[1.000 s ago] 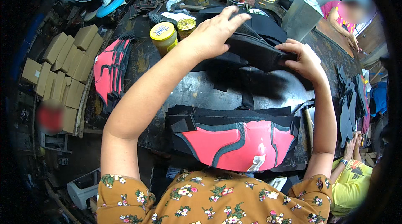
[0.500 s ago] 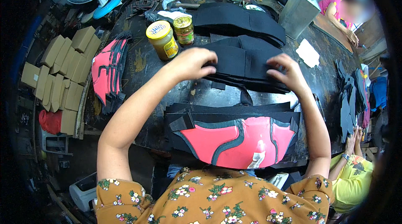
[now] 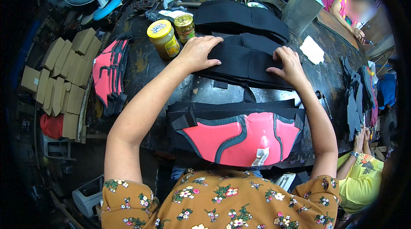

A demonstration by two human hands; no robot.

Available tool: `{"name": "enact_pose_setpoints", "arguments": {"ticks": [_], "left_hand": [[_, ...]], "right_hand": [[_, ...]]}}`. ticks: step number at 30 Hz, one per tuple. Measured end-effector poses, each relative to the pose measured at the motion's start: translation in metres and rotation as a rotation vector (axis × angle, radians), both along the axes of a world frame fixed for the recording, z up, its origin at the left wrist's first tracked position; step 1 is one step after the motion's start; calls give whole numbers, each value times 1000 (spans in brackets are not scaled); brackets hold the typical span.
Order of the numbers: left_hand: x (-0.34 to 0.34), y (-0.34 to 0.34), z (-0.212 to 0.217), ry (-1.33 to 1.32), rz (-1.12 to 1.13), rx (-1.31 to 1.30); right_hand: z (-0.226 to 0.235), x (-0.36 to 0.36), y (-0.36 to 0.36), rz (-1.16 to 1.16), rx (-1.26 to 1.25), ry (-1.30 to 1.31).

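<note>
A stack of curved black fabric pieces (image 3: 235, 64) lies in front of me on the dark table. My left hand (image 3: 200, 53) touches its left end, fingers stretched over the far side and thumb apart on the top piece. At the right end my right hand (image 3: 292, 64) has bent fingers near the upper edge, its thumb spread away on the fabric. Neither hand shows a firm grip. Closer to me, a pink shaped panel (image 3: 252, 137) with dark grey bands lies over more black pieces (image 3: 231, 109). Another black stack (image 3: 242, 18) sits beyond the first.
Two yellow-lidded jars (image 3: 160, 36) stand beside my left hand. Pink panels (image 3: 109, 68) lie at the table's left edge, past which are cardboard boxes (image 3: 60, 70). A metal can (image 3: 299, 11) and white scrap (image 3: 312, 49) are to the right. Two people work on the right.
Both hands have come down onto the black stack, the left reaching slightly farther over it. The whole view has shifted a little. The pink panel stays in place.
</note>
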State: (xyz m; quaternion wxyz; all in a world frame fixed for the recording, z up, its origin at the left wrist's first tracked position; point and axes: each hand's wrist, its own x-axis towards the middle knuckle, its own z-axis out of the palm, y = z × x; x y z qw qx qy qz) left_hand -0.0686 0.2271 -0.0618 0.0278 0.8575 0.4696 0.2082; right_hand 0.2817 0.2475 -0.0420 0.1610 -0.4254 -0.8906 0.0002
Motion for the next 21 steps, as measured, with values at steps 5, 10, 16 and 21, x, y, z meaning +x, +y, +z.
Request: {"name": "enact_pose_setpoints", "arguments": {"ticks": [5, 10, 16, 21], "left_hand": [[12, -2, -2, 59, 34, -19], [13, -6, 39, 31, 14, 72], [-27, -79, 157, -723, -28, 80], [-53, -205, 191, -880, 16, 153]], "right_hand": [[21, -9, 0, 48, -286, 246], [82, -2, -19, 253, 260, 161], [170, 25, -90, 43, 127, 595], [180, 40, -179, 130, 36, 816]]}}
